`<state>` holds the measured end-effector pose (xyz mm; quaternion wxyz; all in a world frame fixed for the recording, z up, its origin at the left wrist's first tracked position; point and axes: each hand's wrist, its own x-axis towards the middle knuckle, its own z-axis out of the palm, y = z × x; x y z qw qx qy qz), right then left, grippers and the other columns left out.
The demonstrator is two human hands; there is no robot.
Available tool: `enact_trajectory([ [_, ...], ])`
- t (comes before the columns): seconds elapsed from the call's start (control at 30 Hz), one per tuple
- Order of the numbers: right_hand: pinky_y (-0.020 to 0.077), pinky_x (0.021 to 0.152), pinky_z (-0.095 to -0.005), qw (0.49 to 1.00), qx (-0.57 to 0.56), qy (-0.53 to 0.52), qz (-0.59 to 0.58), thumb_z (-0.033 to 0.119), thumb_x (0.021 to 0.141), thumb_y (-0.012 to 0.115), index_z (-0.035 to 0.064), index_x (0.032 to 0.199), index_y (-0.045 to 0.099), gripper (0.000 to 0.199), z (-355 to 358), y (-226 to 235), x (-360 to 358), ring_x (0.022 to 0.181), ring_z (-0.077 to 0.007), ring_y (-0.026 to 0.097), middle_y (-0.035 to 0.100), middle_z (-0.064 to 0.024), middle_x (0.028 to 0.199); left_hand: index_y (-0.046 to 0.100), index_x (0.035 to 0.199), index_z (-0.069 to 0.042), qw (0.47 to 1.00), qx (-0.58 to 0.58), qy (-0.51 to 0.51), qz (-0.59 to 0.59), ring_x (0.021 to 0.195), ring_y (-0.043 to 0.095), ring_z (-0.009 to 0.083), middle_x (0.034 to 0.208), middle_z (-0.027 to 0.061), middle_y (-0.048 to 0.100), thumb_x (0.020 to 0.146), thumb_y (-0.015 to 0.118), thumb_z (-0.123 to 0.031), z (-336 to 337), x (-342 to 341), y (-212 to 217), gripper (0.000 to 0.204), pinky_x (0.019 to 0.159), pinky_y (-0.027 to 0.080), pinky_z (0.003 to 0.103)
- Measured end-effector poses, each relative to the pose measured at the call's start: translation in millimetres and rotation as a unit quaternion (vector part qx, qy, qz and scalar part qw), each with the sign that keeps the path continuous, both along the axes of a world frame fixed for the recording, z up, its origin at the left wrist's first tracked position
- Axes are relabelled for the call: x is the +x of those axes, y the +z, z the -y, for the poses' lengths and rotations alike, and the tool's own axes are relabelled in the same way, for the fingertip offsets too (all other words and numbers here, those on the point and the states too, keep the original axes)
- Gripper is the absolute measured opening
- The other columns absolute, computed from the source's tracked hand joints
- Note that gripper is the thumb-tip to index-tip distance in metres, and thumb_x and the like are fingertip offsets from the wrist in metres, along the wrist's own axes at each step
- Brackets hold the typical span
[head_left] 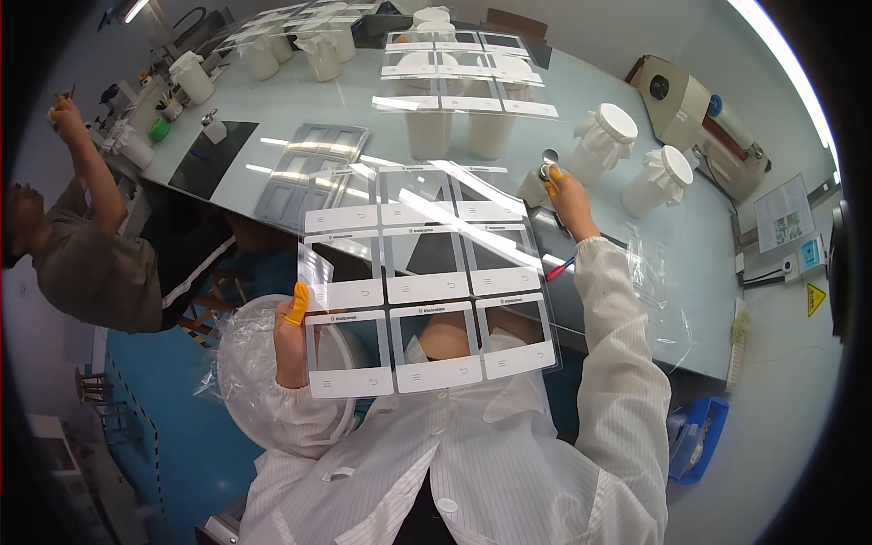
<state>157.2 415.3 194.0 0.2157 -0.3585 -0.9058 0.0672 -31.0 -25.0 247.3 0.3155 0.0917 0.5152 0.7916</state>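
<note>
My left hand, in orange finger cots, grips the left edge of a clear sheet printed with several white-framed panels in a grid. The sheet is held tilted above my lap, past the table's near edge. My right hand is at a small pale bottle with a round metal piece at its top. The right fingers, also in orange cots, are closed together there; whatever they pinch is hidden.
Similar printed sheets rest on white cloth-topped tubs at the back. Two more tubs stand right of my hand. A grey moulded tray lies left. Clear plastic film is at right. Another person works at left.
</note>
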Motion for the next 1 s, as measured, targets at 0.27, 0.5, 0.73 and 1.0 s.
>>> enact_trajectory([
  [0.27, 0.0412, 0.060, -0.0236, 0.901, -0.281, 0.062, -0.324, 0.015, 0.078, 0.059, -0.0060, 0.103, 0.054, 0.032, 88.2, 95.3, 29.5, 0.066, -0.0141, 0.057, 0.062, -0.0118, 0.077, 0.050, 0.093, -0.003, 0.998, -0.002, 0.058, 0.003, 0.076, 0.059, 0.0174, 0.084, 0.0078, 0.058, 0.088, 0.043, -0.027, -3.5, 18.7, 16.9, 0.026, 0.072, 0.050, 0.027],
  [0.5, 0.0414, 0.050, -0.0276, 0.959, -0.116, 0.252, 0.068, 0.007, 0.073, 0.059, 0.0056, 0.106, 0.055, 0.033, 211.7, 140.0, 75.9, 0.051, -0.0223, 0.051, 0.053, -0.0088, 0.066, 0.046, 0.100, -0.006, 0.995, 0.015, 0.050, -0.084, 0.079, 0.059, 0.0174, 0.087, 0.0087, 0.057, 0.087, 0.044, -0.026, -13.7, 32.4, -19.3, 0.024, 0.072, 0.049, 0.024],
  [0.73, 0.0391, 0.039, -0.0270, 0.932, -0.035, 0.338, 0.125, 0.010, 0.071, 0.060, 0.0024, 0.101, 0.052, 0.032, 258.1, 122.2, 99.4, 0.047, -0.0173, 0.051, 0.049, -0.0056, 0.061, 0.047, 0.098, -0.006, 0.996, 0.052, 0.073, -0.029, 0.076, 0.058, 0.0154, 0.085, 0.0081, 0.056, 0.088, 0.043, -0.026, -41.7, 66.3, -11.0, 0.023, 0.070, 0.049, 0.023],
  [1.0, 0.0421, 0.046, -0.0247, 0.830, -0.293, 0.471, 0.061, 0.011, 0.077, 0.057, 0.0051, 0.110, 0.052, 0.034, 265.5, 100.4, 163.5, 0.048, -0.0192, 0.052, 0.055, -0.0057, 0.065, 0.048, 0.094, -0.005, 0.998, 0.031, 0.041, -0.030, 0.075, 0.057, 0.0130, 0.084, 0.0069, 0.055, 0.087, 0.045, -0.026, -45.5, 78.8, 1.3, 0.023, 0.070, 0.050, 0.021],
])
